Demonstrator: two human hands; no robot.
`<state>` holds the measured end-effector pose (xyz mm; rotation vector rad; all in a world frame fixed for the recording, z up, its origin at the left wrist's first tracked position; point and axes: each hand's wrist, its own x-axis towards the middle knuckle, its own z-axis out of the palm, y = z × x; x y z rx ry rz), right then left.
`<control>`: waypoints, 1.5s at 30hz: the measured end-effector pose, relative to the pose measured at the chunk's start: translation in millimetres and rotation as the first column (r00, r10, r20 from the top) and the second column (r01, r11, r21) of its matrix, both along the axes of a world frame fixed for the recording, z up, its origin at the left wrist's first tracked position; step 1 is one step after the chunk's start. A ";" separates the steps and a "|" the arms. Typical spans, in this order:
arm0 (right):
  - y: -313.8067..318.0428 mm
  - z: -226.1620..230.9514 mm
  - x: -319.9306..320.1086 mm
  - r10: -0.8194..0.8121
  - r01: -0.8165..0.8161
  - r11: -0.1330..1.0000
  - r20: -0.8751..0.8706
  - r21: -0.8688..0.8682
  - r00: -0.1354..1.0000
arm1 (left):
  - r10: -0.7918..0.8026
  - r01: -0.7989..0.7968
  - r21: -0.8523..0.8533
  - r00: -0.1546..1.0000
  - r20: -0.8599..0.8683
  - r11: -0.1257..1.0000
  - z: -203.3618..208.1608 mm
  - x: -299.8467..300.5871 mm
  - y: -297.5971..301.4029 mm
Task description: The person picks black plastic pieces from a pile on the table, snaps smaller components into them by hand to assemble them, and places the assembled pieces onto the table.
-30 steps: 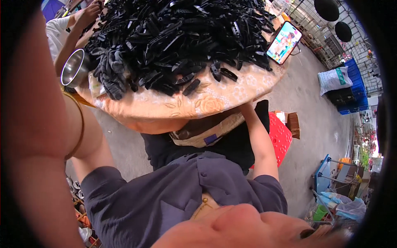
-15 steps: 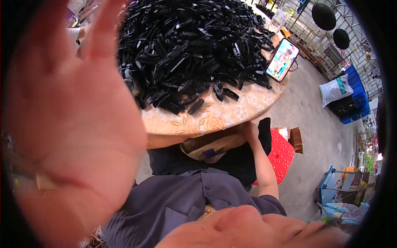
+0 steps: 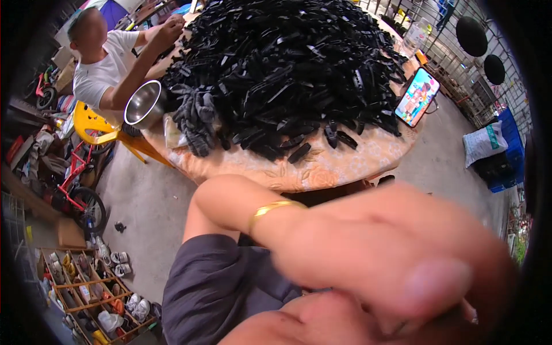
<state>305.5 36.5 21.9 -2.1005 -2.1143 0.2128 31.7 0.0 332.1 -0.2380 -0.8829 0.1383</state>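
My left hand, with a gold bracelet at its wrist, is very close to the view and blurred. It reaches across me to the right, in front of my dark grey shirt. Its thumb tip shows, but the other fingers are too smeared and cut off to read. My right hand does not show; the left one covers that area. Beyond lies a big heap of small, elongated black pieces on a round table with a peach flowered cloth. Several loose pieces lie at the heap's near edge.
Dark grey gloves and a metal bowl are on the table's left. A person in a white shirt sits there on a yellow chair. A phone stands at the right edge. A shoe rack is lower left.
My left hand has swung from the left side across to the lower right. The person, bowl and gloves have come into sight. My right hand, seen before at the table's near edge, is out of sight.
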 end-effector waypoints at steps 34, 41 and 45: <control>95.8 170.7 -68.4 0.737 -0.743 0.572 0.180 0.348 0.651 | 0.267 0.985 0.073 -0.029 0.963 -0.157 -117.0 -20.8 182.0; 118.6 168.3 -78.9 0.759 -0.457 0.589 -0.261 0.667 0.596 | 0.063 0.766 0.537 -0.553 0.831 -0.353 -103.2 -24.0 172.7; 127.8 187.5 -90.4 0.578 -0.342 0.808 -0.761 0.481 0.294 | 0.362 0.474 0.830 -0.748 0.556 -0.296 -104.5 -21.6 166.8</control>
